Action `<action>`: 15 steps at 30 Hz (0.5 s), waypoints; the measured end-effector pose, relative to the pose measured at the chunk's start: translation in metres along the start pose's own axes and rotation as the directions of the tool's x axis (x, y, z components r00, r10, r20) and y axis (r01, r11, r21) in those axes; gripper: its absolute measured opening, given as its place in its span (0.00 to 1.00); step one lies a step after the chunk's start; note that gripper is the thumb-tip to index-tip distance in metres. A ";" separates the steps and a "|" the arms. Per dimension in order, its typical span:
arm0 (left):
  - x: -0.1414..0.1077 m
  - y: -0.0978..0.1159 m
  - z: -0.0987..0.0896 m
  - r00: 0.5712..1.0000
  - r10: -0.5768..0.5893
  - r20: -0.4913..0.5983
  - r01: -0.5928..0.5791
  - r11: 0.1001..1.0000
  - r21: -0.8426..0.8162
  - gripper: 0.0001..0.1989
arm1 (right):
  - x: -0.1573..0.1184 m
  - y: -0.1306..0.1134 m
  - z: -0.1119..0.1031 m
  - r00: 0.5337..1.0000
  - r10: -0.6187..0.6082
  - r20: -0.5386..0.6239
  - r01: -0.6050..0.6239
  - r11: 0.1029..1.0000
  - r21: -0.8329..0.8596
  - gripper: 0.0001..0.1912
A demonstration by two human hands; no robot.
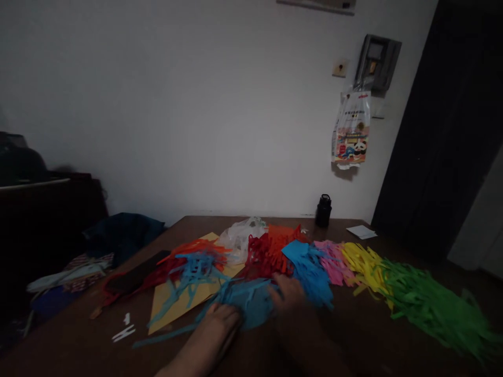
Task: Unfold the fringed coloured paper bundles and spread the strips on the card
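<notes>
A piece of blue fringed paper lies on the table between my two hands, with loose strips trailing to the left. My left hand is at its left edge, fingers curled together over the paper; the fingertips are hidden. At the right edge, my right hand has its fingers spread, touching or just over the paper, slightly blurred. Close behind are red fringed paper and a brighter blue fringed bundle. Light blue strips lie across a yellow sheet to the left.
Pink, yellow and green fringed bundles extend rightward across the brown table. A clear plastic bag and black bottle stand behind. White clips lie front left; a printed bag hangs on the wall.
</notes>
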State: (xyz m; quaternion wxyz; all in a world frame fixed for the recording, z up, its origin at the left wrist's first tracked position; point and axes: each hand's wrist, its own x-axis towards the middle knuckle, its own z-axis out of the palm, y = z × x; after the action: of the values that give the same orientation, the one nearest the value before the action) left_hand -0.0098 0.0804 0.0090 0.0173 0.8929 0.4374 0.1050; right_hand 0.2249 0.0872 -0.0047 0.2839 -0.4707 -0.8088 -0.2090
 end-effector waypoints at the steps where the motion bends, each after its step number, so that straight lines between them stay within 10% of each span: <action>1: 0.000 0.004 0.000 1.000 0.010 0.007 -0.010 1.000 -0.026 0.14 | -0.004 -0.010 0.004 0.996 -0.093 -0.001 0.093 0.993 0.071 0.17; 9: -0.004 -0.017 0.009 0.998 -0.055 -0.011 0.054 0.991 -0.126 0.19 | -0.006 -0.026 0.040 0.915 -0.204 0.348 0.189 0.979 0.078 0.03; 15: -0.014 -0.056 0.002 0.980 -0.196 -0.036 0.191 0.974 -0.119 0.15 | 0.000 -0.019 0.037 0.903 -0.247 0.350 0.251 0.967 0.036 0.03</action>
State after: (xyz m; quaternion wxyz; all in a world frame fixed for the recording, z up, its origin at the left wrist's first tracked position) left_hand -0.0616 0.1038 -0.0024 0.0685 0.8409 0.5157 0.1491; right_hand 0.1988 0.1006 -0.0342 0.1034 -0.3946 -0.8989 -0.1601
